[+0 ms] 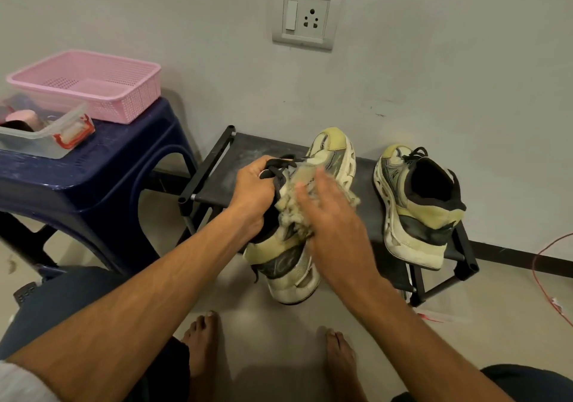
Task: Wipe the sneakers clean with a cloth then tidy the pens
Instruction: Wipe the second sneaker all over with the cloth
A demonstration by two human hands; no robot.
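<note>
Over the front edge of the black rack (245,150), my left grip (252,189) curls round the laces of one sneaker (291,255). My right grip (331,218), fingers straight, presses the cloth (294,215) against it. To its right, the other sneaker (415,206) rests on the rack.

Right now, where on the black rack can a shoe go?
The rack is bare at its left end, beside the blue stool, and between the held sneaker and the second sneaker. The stool top is crowded.
</note>
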